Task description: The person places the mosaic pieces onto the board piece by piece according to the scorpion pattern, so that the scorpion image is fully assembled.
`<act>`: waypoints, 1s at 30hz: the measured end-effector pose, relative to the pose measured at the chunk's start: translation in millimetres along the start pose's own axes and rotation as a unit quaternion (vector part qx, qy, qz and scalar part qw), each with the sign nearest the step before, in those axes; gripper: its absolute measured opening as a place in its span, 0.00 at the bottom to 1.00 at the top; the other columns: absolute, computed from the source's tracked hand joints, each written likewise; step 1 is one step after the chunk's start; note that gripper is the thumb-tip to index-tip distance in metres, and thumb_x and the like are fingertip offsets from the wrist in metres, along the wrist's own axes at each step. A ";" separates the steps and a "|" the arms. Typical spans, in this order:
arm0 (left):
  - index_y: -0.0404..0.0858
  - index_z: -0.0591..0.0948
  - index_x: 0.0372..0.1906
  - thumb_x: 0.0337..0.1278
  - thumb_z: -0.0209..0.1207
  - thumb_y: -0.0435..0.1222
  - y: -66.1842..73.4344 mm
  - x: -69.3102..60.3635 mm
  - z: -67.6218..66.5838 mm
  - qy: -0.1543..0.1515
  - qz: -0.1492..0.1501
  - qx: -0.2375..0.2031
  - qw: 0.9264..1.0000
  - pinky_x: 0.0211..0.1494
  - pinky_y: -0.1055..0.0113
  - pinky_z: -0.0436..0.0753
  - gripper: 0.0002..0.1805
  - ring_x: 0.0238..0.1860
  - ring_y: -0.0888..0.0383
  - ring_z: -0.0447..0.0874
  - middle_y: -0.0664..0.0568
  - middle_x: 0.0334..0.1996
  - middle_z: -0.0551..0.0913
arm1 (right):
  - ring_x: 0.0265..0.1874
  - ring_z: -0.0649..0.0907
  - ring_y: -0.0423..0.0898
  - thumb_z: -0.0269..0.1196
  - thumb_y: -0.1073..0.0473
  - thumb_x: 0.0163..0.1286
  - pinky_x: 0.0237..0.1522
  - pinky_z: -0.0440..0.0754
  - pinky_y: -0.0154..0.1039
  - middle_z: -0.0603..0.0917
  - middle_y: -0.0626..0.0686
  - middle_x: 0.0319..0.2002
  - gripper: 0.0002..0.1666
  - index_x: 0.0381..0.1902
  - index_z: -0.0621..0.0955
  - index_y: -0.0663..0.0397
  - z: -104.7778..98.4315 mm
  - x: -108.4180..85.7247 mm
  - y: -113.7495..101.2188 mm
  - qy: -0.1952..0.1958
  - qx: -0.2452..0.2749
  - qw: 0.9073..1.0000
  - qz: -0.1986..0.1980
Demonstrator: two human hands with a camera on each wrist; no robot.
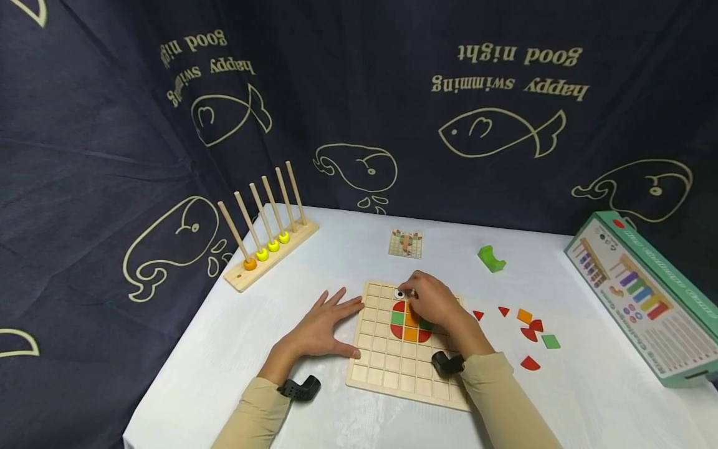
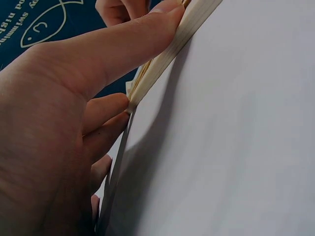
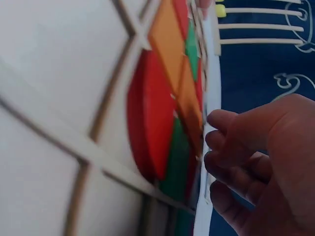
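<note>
The wooden grid board is laid flat on the white surface, and its left edge is steadied by the left hand, whose fingers are spread, with the thumb and fingertips against the rim. The right hand is held over the board's far part with bent fingers, the tips beside a white eye disc; whether the disc is pinched cannot be told. The board is judged stiff and fairly light, so that it could be slid by a sideways push; it is best held at its rim, where no cells are covered. The disc and the red, green and orange tiles set in the middle cells are probably light, hard and smooth, unlikely to be broken but easily nudged. Each is best pinched by opposite edges and let down between the raised ridges. The loose pieces to the right, such as the green square, lie flat and seem thin, so an edge may have to be tipped up first.
</note>
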State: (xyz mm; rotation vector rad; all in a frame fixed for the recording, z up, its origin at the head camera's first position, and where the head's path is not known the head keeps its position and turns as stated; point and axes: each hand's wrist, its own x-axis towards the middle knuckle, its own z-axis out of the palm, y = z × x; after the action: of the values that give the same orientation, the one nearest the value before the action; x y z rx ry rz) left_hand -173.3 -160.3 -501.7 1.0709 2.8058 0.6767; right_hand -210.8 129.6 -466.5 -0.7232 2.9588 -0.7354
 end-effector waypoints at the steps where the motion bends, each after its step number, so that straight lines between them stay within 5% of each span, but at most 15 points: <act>1: 0.47 0.64 0.73 0.35 0.64 0.71 -0.3 0.2 0.2 0.000 0.000 0.001 1.000 0.73 0.46 0.40 0.56 0.74 0.48 0.43 0.58 0.72 0.60 | 0.34 0.77 0.42 0.55 0.71 0.63 0.37 0.77 0.40 0.79 0.48 0.39 0.19 0.46 0.86 0.53 -2.0 -1.1 1.3 0.003 0.002 1.000 0.001; 13: 0.47 0.65 0.72 0.35 0.61 0.73 -3.0 1.2 3.0 0.004 0.008 0.003 1.000 0.73 0.44 0.40 0.57 0.74 0.47 0.43 0.58 0.72 0.60 | 0.36 0.77 0.46 0.54 0.72 0.65 0.39 0.77 0.44 0.81 0.51 0.44 0.18 0.48 0.85 0.57 -37.9 -32.2 32.1 0.048 0.097 0.994 0.034; 20: 0.47 0.65 0.72 0.35 0.61 0.73 -4.0 0.9 2.4 0.009 0.014 0.000 1.000 0.73 0.44 0.41 0.57 0.74 0.46 0.44 0.57 0.72 0.61 | 0.38 0.77 0.48 0.54 0.70 0.65 0.41 0.78 0.46 0.82 0.52 0.42 0.17 0.47 0.85 0.57 -45.8 -50.0 50.1 0.074 0.080 0.992 0.057; 30: 0.46 0.65 0.72 0.35 0.63 0.71 -3.6 0.5 2.4 0.008 0.013 -0.001 1.000 0.73 0.44 0.41 0.56 0.74 0.46 0.44 0.58 0.72 0.61 | 0.31 0.76 0.42 0.63 0.59 0.66 0.32 0.77 0.40 0.79 0.46 0.37 0.12 0.44 0.86 0.56 -26.1 -31.0 31.7 0.046 0.048 0.997 0.035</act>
State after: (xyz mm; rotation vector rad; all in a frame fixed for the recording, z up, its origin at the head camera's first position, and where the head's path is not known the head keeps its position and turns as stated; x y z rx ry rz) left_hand -175.4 -161.4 -505.3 1.1083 2.8086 0.6947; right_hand -199.9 179.5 -460.5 -0.5935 2.9877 -0.9213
